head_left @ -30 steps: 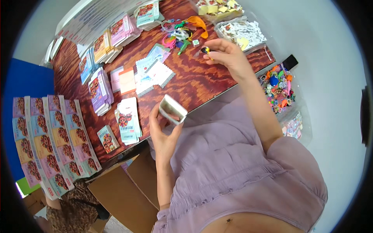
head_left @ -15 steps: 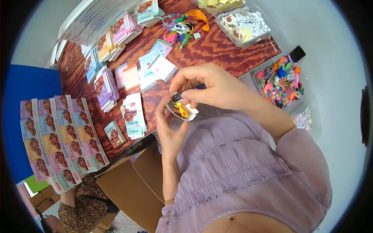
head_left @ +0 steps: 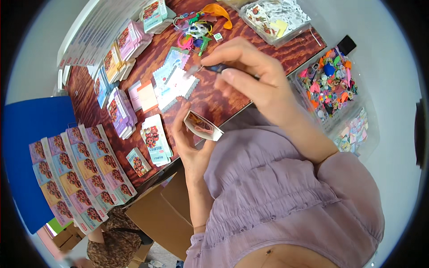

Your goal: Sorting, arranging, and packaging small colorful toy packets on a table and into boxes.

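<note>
My left hand (head_left: 192,154) grips a small open paper box (head_left: 216,134) between thumb and fingers at the table's front edge. Its mouth faces up, and pinkish and orange bits show inside. Above and to the right, my right hand (head_left: 263,80) pinches a slim tool with a dark handle (head_left: 217,68). The tool's thin, pale tip is blurred, so its kind is unclear. That tip points left, over zigzag-edged paper cards (head_left: 182,82) lying on the table. Beyond it sits a loose heap of colourful small trinkets (head_left: 196,30).
Stacks of printed boxes (head_left: 82,174) stand at the left, with flat card piles (head_left: 156,140) beside my left hand. A clear bin of paper pieces (head_left: 277,22) is at the far right. Another bin (head_left: 328,85) holds mixed trinkets. Below left, a person's patterned sleeve (head_left: 118,236) shows.
My right hand has lifted away from the box toward the upper right with the tool. The yellow piece seen at the box mouth no longer shows there. The view has shifted slightly.
</note>
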A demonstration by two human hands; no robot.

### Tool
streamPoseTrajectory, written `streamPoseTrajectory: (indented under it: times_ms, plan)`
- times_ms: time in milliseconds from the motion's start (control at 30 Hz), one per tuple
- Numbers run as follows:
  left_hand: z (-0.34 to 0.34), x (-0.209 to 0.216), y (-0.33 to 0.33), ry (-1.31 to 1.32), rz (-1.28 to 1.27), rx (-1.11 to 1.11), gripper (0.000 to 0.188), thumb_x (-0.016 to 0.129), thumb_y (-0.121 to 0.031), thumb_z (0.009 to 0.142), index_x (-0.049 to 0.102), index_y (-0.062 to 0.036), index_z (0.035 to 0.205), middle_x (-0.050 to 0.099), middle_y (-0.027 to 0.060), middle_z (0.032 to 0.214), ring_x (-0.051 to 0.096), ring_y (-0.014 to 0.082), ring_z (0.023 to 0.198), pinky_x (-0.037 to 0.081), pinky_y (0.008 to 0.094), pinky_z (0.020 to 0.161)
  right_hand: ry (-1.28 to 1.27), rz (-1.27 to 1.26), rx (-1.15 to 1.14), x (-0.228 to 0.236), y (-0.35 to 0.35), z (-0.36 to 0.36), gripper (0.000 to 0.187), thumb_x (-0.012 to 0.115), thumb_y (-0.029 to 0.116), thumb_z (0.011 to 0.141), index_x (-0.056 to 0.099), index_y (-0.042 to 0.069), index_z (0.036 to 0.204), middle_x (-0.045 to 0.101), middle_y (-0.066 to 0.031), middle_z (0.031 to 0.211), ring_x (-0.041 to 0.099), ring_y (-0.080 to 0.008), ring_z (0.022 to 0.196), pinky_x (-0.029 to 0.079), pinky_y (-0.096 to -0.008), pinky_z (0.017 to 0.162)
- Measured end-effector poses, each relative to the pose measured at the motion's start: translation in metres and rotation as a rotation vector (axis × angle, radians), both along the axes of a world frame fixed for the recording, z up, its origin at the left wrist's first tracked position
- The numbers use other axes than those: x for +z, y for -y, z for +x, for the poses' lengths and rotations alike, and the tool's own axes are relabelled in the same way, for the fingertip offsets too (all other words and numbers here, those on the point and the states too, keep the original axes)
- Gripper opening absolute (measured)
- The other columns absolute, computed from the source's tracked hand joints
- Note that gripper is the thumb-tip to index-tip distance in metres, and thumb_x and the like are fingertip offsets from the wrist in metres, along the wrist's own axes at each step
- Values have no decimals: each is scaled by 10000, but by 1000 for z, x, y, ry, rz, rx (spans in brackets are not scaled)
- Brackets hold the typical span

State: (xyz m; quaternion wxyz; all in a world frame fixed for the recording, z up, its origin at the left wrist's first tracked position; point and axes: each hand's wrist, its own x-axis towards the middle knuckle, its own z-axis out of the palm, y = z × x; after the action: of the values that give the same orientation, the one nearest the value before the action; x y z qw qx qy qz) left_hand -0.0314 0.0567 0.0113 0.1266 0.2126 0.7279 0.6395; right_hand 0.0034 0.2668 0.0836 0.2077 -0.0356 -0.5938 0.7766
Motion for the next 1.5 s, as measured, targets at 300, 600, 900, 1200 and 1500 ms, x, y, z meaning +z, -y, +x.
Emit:
streamPoseTrajectory:
  times_ms: [300,600,900,1200,1500]
  plan:
    - [-23,8,-18,-33,-61,-109,843,791,38,698,384,-52,1431,391,130,1506,452,232,1338,451,375,1048,99,571,-170,-84,-29,-37,254,560,-62,872,633,15,1103,603,-109,1062,613,-273,992,483,-344,858]
    - [-33,25,-31,-188,-423,-77,754,746,37,730,439,-22,1416,480,142,1389,539,250,1226,488,369,989,3,388,-303,-39,-10,10,142,605,-21,852,642,6,986,627,-143,888,628,-348,773,499,-392,656]
    - [-47,54,-31,-475,-677,-103,715,737,5,686,485,-19,1355,565,171,1250,561,333,1147,484,397,946,85,360,-95,-67,50,21,304,627,56,897,553,22,1190,673,-149,988,692,-290,825,526,-416,681]
    - [-83,122,-80,-986,-1274,-425,614,725,-90,744,516,-34,1318,583,166,1270,542,374,1198,504,466,924,87,-666,34,-81,66,-31,144,533,83,986,569,25,1113,655,-39,911,643,-96,735,512,-246,542]
    - [-110,128,-121,-1081,-1474,-608,400,663,-43,701,565,3,1086,615,155,996,591,364,999,521,453,794,91,-1026,107,-88,53,-56,202,563,120,975,569,30,1155,655,-67,980,685,-152,766,548,-297,579]
